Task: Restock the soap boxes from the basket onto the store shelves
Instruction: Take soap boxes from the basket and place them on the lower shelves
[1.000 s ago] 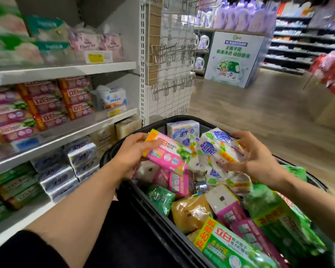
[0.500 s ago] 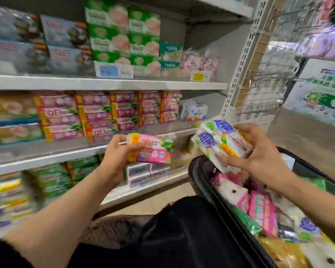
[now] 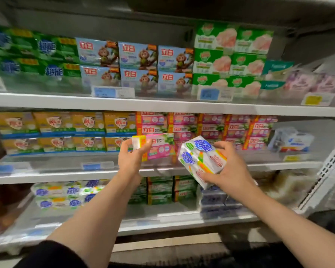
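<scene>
My left hand (image 3: pixel 131 159) grips a pink soap box (image 3: pixel 159 147) by its left end, holding it level in front of the middle shelf (image 3: pixel 46 176), just before the stacked pink soap boxes (image 3: pixel 211 128). My right hand (image 3: pixel 232 167) holds a white soap pack with blue lettering (image 3: pixel 200 159), tilted, at the same height and a little to the right. The two packs sit almost side by side. The basket is out of view.
Yellow soap boxes (image 3: pixel 66 130) fill the middle shelf's left half. The top shelf (image 3: pixel 162 106) carries green, blue monkey-print and green-white boxes. The bottom shelf (image 3: pixel 162 219) has white-blue packs (image 3: pixel 66 194), green boxes and pale blue packs. A perforated white upright (image 3: pixel 333 165) stands at right.
Both hands lifted their packs out of the basket and carried them left and up to the middle shelf. The view swung left, and the basket left the frame.
</scene>
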Available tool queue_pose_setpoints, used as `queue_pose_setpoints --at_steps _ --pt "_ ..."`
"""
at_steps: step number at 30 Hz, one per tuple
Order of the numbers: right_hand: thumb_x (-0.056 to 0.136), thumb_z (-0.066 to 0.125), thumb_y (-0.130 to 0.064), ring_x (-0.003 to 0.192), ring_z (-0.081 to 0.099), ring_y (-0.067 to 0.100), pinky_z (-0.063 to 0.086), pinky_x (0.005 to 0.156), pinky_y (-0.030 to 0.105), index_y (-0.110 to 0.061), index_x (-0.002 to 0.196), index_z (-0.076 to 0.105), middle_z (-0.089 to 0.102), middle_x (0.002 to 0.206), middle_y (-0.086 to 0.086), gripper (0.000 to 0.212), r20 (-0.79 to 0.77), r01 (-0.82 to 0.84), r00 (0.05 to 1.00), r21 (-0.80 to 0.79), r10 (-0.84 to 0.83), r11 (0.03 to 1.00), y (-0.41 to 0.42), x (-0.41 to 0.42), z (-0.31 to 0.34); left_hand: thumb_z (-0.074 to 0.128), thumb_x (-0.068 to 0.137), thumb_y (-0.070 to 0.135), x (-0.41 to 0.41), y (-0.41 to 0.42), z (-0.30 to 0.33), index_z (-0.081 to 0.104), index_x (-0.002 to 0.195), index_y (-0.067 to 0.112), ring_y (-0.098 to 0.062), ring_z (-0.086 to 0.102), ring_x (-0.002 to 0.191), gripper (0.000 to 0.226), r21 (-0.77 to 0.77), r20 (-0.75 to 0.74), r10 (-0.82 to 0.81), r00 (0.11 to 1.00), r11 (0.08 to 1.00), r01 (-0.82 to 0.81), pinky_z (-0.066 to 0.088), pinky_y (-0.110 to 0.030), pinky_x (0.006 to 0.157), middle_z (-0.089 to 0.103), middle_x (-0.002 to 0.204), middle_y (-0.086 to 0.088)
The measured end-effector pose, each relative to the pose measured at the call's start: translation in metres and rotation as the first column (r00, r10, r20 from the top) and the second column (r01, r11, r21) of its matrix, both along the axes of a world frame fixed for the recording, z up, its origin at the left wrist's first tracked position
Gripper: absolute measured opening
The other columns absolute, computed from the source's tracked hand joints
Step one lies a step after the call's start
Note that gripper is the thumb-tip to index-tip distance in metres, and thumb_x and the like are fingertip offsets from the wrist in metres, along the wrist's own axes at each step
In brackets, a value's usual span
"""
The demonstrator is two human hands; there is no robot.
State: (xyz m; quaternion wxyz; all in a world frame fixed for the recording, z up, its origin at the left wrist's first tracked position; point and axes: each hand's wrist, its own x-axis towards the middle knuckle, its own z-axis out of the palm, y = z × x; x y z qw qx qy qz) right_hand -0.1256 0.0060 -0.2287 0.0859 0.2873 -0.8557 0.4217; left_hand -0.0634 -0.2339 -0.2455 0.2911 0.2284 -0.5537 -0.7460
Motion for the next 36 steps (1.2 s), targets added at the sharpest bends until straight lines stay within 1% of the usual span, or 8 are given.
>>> queue_pose_setpoints --at_steps 4,8,13,17,22,26,32,36 --pt "0.06 0.086 -0.039 0.093 0.06 0.016 0.053 0.075 0.042 -0.036 0.124 0.039 0.049 0.094 -0.029 0.08 -0.063 0.075 0.995 0.004 -0.075 0.997 -0.002 -0.019 -0.009 0.081 0.075 0.034 -0.02 -0.026 -0.003 0.051 0.133 0.019 -0.016 0.063 0.107 0.067 -0.138 0.036 0.011 0.999 0.99 -0.006 0.047 -0.024 0.081 0.066 0.117 -0.001" --pt "0.058 0.086 -0.042 0.09 0.063 0.016 0.054 0.072 0.041 -0.046 0.116 0.036 0.052 0.091 -0.032 0.077 -0.07 0.112 0.991 -0.001 -0.112 0.994 -0.003 -0.035 -0.014 0.075 0.082 0.028 -0.033 -0.047 -0.012 0.061 0.107 0.026 -0.016 0.065 0.1 0.028 -0.231 0.14 -0.035 0.99 0.971 0.067 0.046 -0.023 0.077 0.07 0.101 0.002" --pt "0.059 0.088 -0.039 0.092 0.062 0.015 0.055 0.071 0.041 -0.037 0.125 0.038 0.054 0.098 -0.023 0.082 -0.068 0.113 0.991 -0.025 -0.114 0.993 -0.016 -0.051 -0.015 0.073 0.084 0.028 -0.045 -0.061 -0.024 0.06 0.12 0.022 0.0 0.064 0.081 0.038 -0.364 0.244 -0.061 0.968 0.919 0.149 0.046 -0.006 0.057 0.07 0.096 0.008" --pt "0.059 0.088 -0.04 0.095 0.063 0.014 0.056 0.071 0.046 -0.042 0.124 0.035 0.055 0.1 -0.024 0.084 -0.042 0.092 0.995 -0.034 -0.094 0.995 -0.023 -0.06 -0.02 0.076 0.08 0.027 -0.049 -0.073 -0.031 0.056 0.127 0.028 -0.009 0.065 0.105 0.051 -0.509 0.293 -0.115 0.949 0.821 0.257 0.054 -0.019 0.076 0.068 0.116 0.007" --pt "0.058 0.088 -0.043 0.093 0.064 0.009 0.058 0.069 0.044 -0.047 0.12 0.034 0.056 0.099 -0.029 0.082 -0.042 0.061 0.997 -0.037 -0.063 0.997 -0.022 -0.066 -0.026 0.075 0.058 0.067 -0.056 -0.084 -0.04 0.052 0.133 0.03 -0.023 0.063 0.109 0.086 -0.639 0.355 -0.05 0.934 0.716 0.281 0.054 -0.048 0.092 0.063 0.123 -0.003" --pt "0.057 0.088 -0.04 0.09 0.064 0.004 0.057 0.07 0.039 -0.047 0.115 0.037 0.058 0.098 -0.027 0.077 -0.033 0.046 0.998 -0.054 -0.048 0.997 -0.022 -0.063 -0.024 0.08 0.077 0.028 -0.054 -0.077 -0.037 0.054 0.128 0.021 -0.018 0.065 0.101 0.058 -0.7 0.438 -0.001 0.899 0.626 0.342 0.052 -0.039 0.091 0.069 0.112 0.001" --pt "0.058 0.089 -0.035 0.086 0.06 -0.01 0.057 0.067 0.031 -0.044 0.113 0.038 0.057 0.094 -0.03 0.076 -0.031 -0.005 1.0 -0.06 0.003 0.998 -0.028 -0.054 -0.019 0.057 0.096 0.029 -0.053 -0.071 -0.035 0.043 0.138 0.025 -0.027 0.061 0.108 0.045 -0.744 0.589 0.06 0.806 0.429 0.512 0.049 -0.039 0.091 0.064 0.126 -0.002" --pt "0.056 0.088 -0.039 0.089 0.063 0.002 0.057 0.071 0.038 -0.046 0.111 0.038 0.057 0.095 -0.03 0.075 -0.028 -0.06 0.998 -0.035 0.059 0.998 -0.037 -0.041 -0.016 0.045 0.101 0.024 -0.034 -0.08 -0.032 0.05 0.137 0.027 -0.027 0.055 0.119 0.037 -0.727 0.661 0.118 0.741 0.348 0.593 0.042 -0.037 0.099 0.058 0.134 -0.001"
